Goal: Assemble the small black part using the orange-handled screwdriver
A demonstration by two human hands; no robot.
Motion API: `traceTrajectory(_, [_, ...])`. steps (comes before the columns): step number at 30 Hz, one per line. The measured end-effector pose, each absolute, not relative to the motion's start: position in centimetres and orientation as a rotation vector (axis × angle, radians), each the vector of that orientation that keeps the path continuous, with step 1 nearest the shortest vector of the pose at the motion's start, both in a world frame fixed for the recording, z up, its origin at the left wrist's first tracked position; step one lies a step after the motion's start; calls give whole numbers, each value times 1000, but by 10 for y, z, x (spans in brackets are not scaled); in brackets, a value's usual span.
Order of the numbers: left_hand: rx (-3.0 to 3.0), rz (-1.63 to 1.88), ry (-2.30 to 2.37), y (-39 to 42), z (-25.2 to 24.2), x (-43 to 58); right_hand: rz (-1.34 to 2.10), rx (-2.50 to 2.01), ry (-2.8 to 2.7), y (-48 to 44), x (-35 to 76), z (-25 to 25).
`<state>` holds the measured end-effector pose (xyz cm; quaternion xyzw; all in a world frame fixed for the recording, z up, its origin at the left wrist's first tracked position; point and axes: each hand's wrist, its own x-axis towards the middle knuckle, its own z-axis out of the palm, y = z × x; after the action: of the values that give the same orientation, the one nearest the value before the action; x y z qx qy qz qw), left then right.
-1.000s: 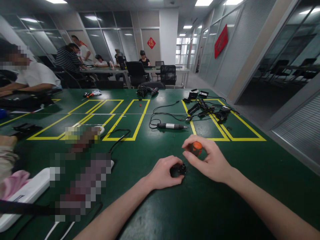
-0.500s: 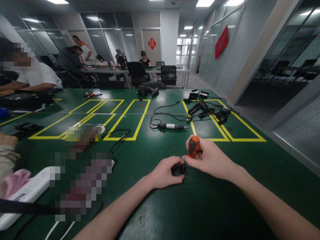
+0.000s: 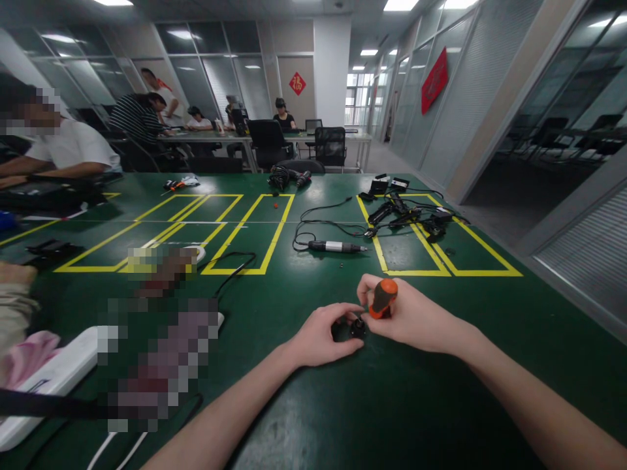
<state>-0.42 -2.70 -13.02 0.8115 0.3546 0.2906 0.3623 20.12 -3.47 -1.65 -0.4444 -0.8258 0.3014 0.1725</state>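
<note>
Near the middle of the green table (image 3: 313, 418), my left hand (image 3: 321, 336) curls its thumb and fingers around a small black part (image 3: 358, 328). My right hand (image 3: 399, 313) grips a screwdriver with an orange and dark grey handle (image 3: 385, 298). The handle leans slightly, and its lower end is over the black part; whether the tip touches it is too small to tell. Beyond both hands lies a black and silver pen-shaped electric tool (image 3: 336, 247) with its cable.
Black parts and cables (image 3: 399, 212) lie at the back right. Coiled black cable and a tool (image 3: 289, 177) are at the far edge. A white power strip (image 3: 56, 385) lies at the left, near a co-worker's sleeve (image 3: 17, 307). Yellow tape outlines mark the table.
My right hand has moved slightly down and toward me, bringing the screwdriver's lower end over the black part. My left hand stays around the part, with its fingers shifted a little.
</note>
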Motion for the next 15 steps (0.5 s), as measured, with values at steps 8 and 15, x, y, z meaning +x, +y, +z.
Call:
traceTrajectory(8, [1892,706,851,-22,-125,-8,987,-1184,-2322,-30,206,-20])
traceTrajectory(15, [1613,637,857,-13,-133,-10,946,-1259,-2202,-29,202,-26])
